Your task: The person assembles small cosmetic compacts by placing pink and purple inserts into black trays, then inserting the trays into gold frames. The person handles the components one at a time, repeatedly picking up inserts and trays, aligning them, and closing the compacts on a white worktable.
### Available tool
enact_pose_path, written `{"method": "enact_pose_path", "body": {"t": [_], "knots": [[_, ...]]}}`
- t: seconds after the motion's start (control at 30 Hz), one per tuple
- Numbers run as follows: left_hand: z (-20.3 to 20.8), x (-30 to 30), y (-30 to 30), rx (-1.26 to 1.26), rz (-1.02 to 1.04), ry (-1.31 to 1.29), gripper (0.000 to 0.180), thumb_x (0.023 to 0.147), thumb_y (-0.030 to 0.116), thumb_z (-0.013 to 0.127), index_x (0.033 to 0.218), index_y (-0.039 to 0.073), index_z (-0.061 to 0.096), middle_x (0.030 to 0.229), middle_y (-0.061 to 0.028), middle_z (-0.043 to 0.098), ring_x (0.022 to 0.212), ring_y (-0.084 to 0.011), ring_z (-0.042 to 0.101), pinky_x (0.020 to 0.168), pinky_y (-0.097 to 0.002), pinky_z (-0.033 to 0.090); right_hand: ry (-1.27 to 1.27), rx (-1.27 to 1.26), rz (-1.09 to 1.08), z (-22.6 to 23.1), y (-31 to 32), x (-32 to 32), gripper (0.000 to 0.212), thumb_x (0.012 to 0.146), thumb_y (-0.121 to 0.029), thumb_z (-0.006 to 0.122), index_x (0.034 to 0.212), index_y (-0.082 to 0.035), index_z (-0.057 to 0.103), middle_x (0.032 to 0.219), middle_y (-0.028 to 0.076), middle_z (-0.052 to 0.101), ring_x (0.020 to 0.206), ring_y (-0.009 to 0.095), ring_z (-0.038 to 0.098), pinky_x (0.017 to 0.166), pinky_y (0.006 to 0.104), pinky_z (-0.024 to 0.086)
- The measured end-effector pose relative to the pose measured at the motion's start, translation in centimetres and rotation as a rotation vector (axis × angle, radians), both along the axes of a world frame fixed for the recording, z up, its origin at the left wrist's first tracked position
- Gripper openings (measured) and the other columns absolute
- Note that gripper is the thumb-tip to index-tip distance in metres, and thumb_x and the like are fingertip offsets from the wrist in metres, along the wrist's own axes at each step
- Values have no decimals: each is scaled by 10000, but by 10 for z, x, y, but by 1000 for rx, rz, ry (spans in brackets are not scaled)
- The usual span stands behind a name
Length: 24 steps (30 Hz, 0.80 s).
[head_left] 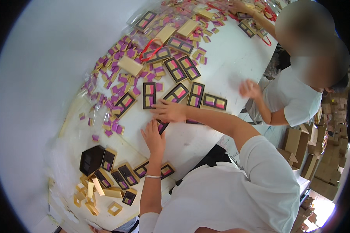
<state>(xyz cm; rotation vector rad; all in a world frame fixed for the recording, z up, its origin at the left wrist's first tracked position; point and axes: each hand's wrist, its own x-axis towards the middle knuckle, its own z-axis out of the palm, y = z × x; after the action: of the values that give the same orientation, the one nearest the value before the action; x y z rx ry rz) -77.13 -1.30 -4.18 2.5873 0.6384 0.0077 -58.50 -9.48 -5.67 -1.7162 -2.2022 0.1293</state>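
A shallow black-and-gold box with colored pieces lies on the table, partly hidden under my hands. My left hand, a bracelet at its wrist, grips the box's near-left side. Across its far end reaches my right hand, palm down and fingers stretched out. Its fingertips come close to an upright window box with pink, gold and purple pieces. Just beyond that hand, another such box lies at a slant. Whether my right fingers pinch a small piece cannot be seen.
Loose purple-and-gold pieces cover the table's far left. Gold lids and a red ribbon lie among them. Near left are gold sleeves, filled boxes and a black hexagonal box. A co-worker's hand is at right.
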Motion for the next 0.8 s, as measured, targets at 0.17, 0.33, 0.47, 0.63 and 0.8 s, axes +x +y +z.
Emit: {"method": "enact_pose_path", "body": {"t": [0.17, 0.33, 0.47, 0.63, 0.8], "knots": [[26, 59, -42, 78, 61, -85, 761, 707, 369, 705, 1342, 126, 365, 1361, -141, 340, 1305, -348, 244, 1032, -630, 85, 328, 314, -455, 55, -50, 82, 432, 808, -193, 607, 1192, -35, 487, 1309, 240, 381, 1157, 389, 411, 941, 485, 359], [36, 101, -104, -7, -389, -204, 719, 737, 511, 626, 1335, 188, 390, 1422, -149, 259, 1330, -333, 213, 987, -679, 106, 490, 391, -1139, 63, -140, 174, 345, 854, -107, 544, 1190, -42, 501, 1290, 194, 423, 1188, 348, 425, 977, 373, 359], [12, 125, -145, 41, -817, -160, 644, 777, 550, 556, 1303, 197, 442, 1446, -110, 239, 1324, -281, 250, 977, -670, 163, 503, 300, -1055, 43, -142, 235, 310, 862, -97, 528, 1166, -39, 521, 1252, 172, 469, 1155, 325, 459, 963, 356, 373], [-3, 170, -152, -7, -695, -94, 615, 768, 559, 552, 1247, 177, 504, 1452, -79, 238, 1334, -283, 225, 981, -662, 175, 417, 222, -868, 3, -75, 336, 253, 854, -95, 506, 1092, -15, 539, 1158, 181, 508, 1072, 351, 485, 903, 376, 410], [-6, 215, -150, -34, -623, -65, 532, 755, 531, 586, 1116, 141, 602, 1438, -60, 269, 1338, -277, 207, 987, -651, 169, 232, 186, -943, -43, -20, 458, 230, 834, -117, 484, 999, 29, 551, 1151, 229, 484, 1023, 378, 484, 878, 417, 407]]}}
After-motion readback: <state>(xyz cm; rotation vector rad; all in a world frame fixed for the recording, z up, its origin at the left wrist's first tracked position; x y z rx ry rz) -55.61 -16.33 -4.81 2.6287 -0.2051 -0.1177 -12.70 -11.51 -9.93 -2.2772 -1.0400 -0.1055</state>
